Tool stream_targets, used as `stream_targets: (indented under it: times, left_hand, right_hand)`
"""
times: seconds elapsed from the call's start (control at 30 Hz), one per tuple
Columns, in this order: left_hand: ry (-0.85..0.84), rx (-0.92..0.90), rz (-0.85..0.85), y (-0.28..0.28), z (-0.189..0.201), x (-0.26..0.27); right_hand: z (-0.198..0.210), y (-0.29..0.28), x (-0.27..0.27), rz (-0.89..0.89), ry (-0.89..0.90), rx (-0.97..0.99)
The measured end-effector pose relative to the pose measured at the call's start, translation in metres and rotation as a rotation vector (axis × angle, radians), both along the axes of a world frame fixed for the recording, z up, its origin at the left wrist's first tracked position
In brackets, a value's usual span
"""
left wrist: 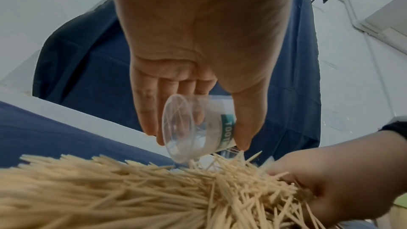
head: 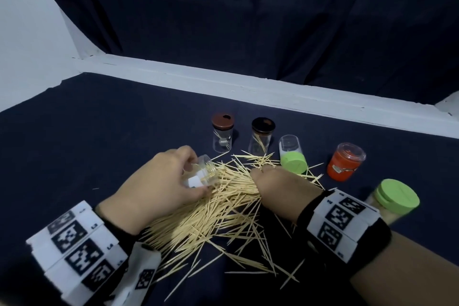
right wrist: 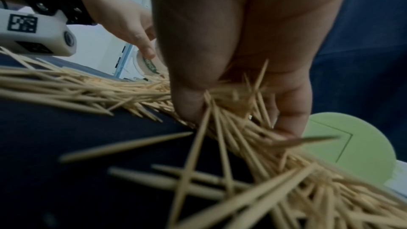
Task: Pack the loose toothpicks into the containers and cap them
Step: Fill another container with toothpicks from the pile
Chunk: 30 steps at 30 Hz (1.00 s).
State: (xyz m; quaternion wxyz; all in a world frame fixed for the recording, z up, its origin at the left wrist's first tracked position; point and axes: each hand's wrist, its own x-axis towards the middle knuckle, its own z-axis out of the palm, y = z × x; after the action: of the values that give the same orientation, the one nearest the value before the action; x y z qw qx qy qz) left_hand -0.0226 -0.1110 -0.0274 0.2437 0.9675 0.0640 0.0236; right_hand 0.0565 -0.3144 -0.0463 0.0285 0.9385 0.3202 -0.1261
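Observation:
A big heap of loose toothpicks [head: 218, 208] lies on the dark cloth in front of me. My left hand [head: 171, 179] grips a small clear container [head: 200, 172], tipped on its side with its mouth against the heap; the same clear container [left wrist: 191, 128] shows a green label between thumb and fingers. My right hand [head: 270, 181] rests in the heap, its fingers curled round a bunch of toothpicks [right wrist: 237, 111], thumb and fingers pinching them. The hand [right wrist: 231, 102] hides how many it holds.
Behind the heap stand a brown-capped jar [head: 222, 135] and a black-capped jar [head: 262, 136]. An upside-down jar on a green cap [head: 293, 155], an orange jar [head: 345, 161] and a green-lidded jar [head: 395, 200] stand to the right. A white ledge [head: 248, 84] borders the table's far side.

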Motion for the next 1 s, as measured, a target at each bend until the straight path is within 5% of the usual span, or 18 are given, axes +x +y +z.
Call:
stream_targets:
  times: [0.43, 0.83, 1.0]
  left_hand:
    - [0.037, 0.035, -0.022, -0.003, -0.004, 0.01]
    - [-0.037, 0.101, -0.11, -0.023, 0.003, 0.018]
    - [-0.037, 0.039, -0.092, -0.03, 0.005, 0.02]
  right_hand:
    - [0.035, -0.005, 0.001, -0.069, 0.011, 0.032]
    - [0.045, 0.019, -0.006, 0.248, -0.411, 0.017]
    - [0.053, 0.023, -0.001, 0.148, -0.097, 0.163]
